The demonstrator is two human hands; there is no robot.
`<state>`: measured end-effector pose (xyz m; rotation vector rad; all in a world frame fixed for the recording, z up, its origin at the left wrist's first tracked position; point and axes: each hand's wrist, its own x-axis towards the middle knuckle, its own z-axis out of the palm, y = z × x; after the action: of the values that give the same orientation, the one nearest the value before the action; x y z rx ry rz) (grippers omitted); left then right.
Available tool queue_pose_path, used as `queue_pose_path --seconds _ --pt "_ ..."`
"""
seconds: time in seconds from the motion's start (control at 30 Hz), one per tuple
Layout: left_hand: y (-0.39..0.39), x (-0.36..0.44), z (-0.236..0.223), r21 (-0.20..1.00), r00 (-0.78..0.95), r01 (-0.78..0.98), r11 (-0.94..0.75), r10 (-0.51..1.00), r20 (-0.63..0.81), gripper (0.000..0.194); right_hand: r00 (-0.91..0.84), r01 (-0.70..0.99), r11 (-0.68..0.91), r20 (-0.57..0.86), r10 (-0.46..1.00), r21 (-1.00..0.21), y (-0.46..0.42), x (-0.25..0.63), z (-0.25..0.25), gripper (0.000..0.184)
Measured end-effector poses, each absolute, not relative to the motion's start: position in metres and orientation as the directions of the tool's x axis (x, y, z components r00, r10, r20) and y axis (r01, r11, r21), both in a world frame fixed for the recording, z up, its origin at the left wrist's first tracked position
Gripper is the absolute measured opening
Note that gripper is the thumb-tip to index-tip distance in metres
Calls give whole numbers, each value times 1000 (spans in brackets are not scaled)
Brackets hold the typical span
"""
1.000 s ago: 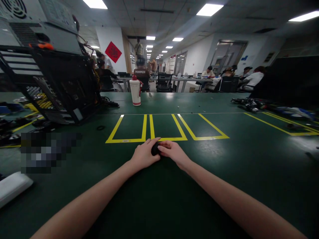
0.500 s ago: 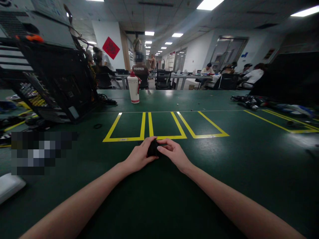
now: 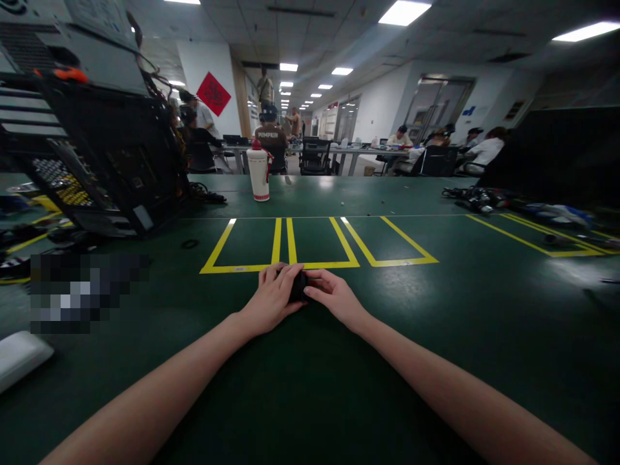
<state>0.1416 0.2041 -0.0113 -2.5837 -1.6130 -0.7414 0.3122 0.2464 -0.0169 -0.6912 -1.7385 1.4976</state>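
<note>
— Green table (image 3: 460, 310), yellow tape outlines (image 3: 357, 241), white bottle (image 3: 259, 171) beyond. And in hand?
— A black object (image 3: 298, 289), just short of the middle outline (image 3: 329, 265): cupped in the left hand (image 3: 271, 294), pinched at its edge by the right hand (image 3: 336, 294).
— Why both?
— Probably for steadiness, braced from one side, fingered from the other. Resting or lifted: unclear.

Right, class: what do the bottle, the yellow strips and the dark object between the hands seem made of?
Bottle: perhaps coated metal or plastic, its pale body looking smooth. Yellow strips: probably smooth adhesive tape, lying flat with straight edges. Dark object: possibly dull plastic or rubber; fingers hide much of it.
</note>
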Motion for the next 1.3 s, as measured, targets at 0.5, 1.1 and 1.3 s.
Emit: queue_pose_path --seconds 0.5,1.1,1.3 --pt "201 140 -9 278 435 780 -561 805 404 62 -550 -81 247 250 797 -966 242 308 -20 25" --pt "203 140 -11 282 423 787 -550 812 403 60 -543 -64 235 231 807 -970 241 308 -17 26" --pt "203 139 -12 279 421 788 -548 812 405 61 -590 -43 182 172 789 -982 239 310 -14 29"
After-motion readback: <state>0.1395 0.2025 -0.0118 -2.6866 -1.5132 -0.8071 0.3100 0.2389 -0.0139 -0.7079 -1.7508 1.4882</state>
